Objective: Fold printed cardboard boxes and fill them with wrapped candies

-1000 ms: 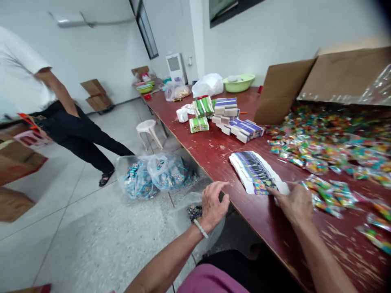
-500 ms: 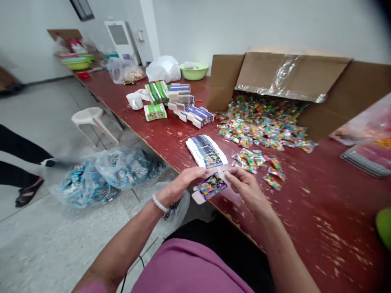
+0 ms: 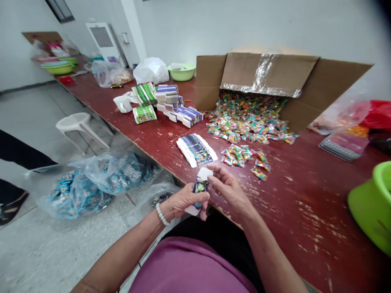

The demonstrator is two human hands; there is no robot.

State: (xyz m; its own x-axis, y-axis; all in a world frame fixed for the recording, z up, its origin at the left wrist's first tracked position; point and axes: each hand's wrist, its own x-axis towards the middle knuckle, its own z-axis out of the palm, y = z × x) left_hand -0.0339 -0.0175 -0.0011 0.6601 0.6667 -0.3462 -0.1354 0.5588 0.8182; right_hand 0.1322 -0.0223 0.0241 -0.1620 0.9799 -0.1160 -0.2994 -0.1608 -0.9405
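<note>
A small printed candy box point(image 3: 200, 186), purple and dark with a green figure, is wrapped in my left hand point(image 3: 186, 199) above the table's front edge. White flaps stick out at its top and bottom. My right hand point(image 3: 227, 185) pinches the upper white flap point(image 3: 205, 173) between thumb and fingers. Just beyond lies a fanned stack of flat printed cartons point(image 3: 197, 149). Right of that stack, a small group of wrapped candies point(image 3: 236, 155) rests on the red table point(image 3: 293, 203), with a few more point(image 3: 261, 167) beside it.
A big cardboard box point(image 3: 265, 75) on its side spills wrapped candies point(image 3: 247, 122). Bundled cartons point(image 3: 191, 116) and a white cup point(image 3: 122, 104) stand further left. A green bucket point(image 3: 371, 203) is at right. Bags of blue packets point(image 3: 79, 191), a stool point(image 3: 76, 122) and a person's leg point(image 3: 24, 150) occupy the floor side.
The box has turned upright and narrower in my left hand, which now wraps round it. My right hand has shifted to its top flap. The view has swung right, showing more of the green bucket.
</note>
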